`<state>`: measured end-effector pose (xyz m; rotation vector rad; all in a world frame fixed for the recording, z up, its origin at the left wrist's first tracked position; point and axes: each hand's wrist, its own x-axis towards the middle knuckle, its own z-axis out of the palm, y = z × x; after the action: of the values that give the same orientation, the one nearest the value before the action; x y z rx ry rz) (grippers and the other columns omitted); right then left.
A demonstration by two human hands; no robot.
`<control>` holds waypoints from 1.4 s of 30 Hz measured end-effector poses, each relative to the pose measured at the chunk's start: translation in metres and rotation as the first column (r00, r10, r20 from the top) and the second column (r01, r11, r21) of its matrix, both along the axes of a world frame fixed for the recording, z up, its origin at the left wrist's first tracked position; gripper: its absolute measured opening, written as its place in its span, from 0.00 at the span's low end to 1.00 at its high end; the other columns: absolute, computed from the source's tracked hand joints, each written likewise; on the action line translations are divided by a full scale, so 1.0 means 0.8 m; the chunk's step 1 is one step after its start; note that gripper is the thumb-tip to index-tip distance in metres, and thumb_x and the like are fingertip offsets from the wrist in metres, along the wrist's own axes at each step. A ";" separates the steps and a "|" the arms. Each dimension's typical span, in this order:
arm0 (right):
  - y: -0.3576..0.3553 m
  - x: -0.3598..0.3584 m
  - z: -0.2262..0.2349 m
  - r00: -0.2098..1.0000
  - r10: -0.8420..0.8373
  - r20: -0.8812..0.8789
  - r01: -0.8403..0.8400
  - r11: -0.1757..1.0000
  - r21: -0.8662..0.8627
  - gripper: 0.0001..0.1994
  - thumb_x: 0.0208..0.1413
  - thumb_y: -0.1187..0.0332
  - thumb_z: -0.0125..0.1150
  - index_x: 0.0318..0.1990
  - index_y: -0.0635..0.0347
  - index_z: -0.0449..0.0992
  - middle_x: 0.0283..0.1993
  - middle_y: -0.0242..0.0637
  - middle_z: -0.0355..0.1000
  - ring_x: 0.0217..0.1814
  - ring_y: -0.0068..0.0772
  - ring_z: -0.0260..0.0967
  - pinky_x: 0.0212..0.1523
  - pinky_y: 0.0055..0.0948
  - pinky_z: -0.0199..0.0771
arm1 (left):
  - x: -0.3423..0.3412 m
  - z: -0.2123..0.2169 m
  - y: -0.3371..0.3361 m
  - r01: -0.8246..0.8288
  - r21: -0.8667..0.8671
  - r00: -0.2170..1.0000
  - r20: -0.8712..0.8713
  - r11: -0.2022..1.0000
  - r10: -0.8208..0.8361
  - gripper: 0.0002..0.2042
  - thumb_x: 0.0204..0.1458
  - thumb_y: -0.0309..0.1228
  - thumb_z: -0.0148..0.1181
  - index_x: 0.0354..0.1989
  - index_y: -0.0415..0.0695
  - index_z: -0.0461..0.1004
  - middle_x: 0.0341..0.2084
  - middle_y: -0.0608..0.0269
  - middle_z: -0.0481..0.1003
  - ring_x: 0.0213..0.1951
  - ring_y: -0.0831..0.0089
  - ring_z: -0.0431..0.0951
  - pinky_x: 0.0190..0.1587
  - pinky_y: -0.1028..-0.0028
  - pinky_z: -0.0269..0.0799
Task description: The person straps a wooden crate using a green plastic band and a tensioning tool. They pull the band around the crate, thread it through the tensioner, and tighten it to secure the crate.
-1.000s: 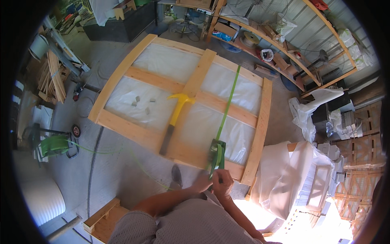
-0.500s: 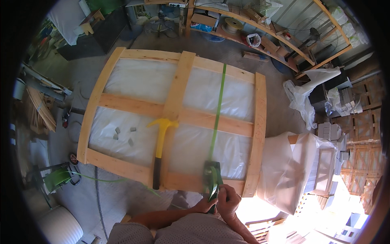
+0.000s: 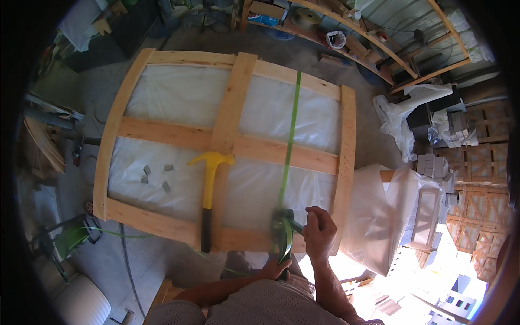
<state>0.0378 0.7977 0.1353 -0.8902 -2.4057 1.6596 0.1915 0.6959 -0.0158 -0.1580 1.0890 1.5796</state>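
A wooden crate [image 3: 223, 130] wrapped in clear plastic film lies before me. A green plastic strap [image 3: 292, 124] runs across its top down to a green strapping tensioner [image 3: 280, 219] at the near edge. My left hand [image 3: 275, 268] is closed round the tensioner's lower handle, where a loop of strap bulges up. My right hand [image 3: 320, 232] is closed at the end of the tensioner's side lever, to the right of the tool. A claw hammer [image 3: 209, 179] with yellow head and black grip lies on the middle slat. Several small metal strap seals [image 3: 166, 186] rest on the film to the left.
A green strap reel [image 3: 73, 241] stands on the floor at left, its strap trailing toward the crate. A film-covered stack [image 3: 374, 216] adjoins the crate's right side. Wooden shelves [image 3: 325, 40] line the back. A white foam roll [image 3: 84, 300] sits at lower left.
My right hand has moved up and to the right, away from my left hand, with the tensioner's lever swung outward. My left hand stays on the handle. The view has shifted slightly.
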 end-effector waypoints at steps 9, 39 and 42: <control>0.020 -0.025 -0.020 0.998 0.042 0.039 -0.047 0.986 0.157 0.11 0.54 0.65 0.56 0.38 0.62 0.80 0.26 0.45 0.75 0.27 0.37 0.72 0.33 0.33 0.70 | 0.014 0.001 0.002 -0.164 0.148 0.982 -0.074 0.975 0.176 0.15 0.64 0.41 0.45 0.34 0.39 0.65 0.18 0.56 0.73 0.21 0.65 0.77 0.28 0.66 0.72; 0.003 0.024 -0.010 0.984 0.029 -0.174 -0.013 0.996 0.094 0.10 0.55 0.70 0.52 0.34 0.69 0.76 0.15 0.30 0.62 0.11 0.21 0.59 0.13 0.25 0.61 | 0.097 -0.048 -0.015 -0.127 -0.404 0.300 -0.886 0.906 -0.353 0.19 0.59 0.46 0.46 0.31 0.39 0.70 0.26 0.51 0.74 0.33 0.57 0.75 0.35 0.61 0.69; 0.010 0.024 -0.021 0.985 0.036 -0.167 -0.019 0.995 0.102 0.10 0.54 0.70 0.52 0.34 0.69 0.76 0.15 0.30 0.62 0.11 0.21 0.59 0.13 0.25 0.60 | 0.108 -0.074 0.002 -0.140 -0.340 0.706 -0.693 0.930 -0.147 0.14 0.60 0.38 0.45 0.30 0.40 0.69 0.23 0.54 0.72 0.26 0.60 0.75 0.31 0.59 0.68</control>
<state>0.0572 0.8059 0.1184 -0.6755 -2.3723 1.5395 0.2781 0.6973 -0.0747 0.2386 2.0035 1.4315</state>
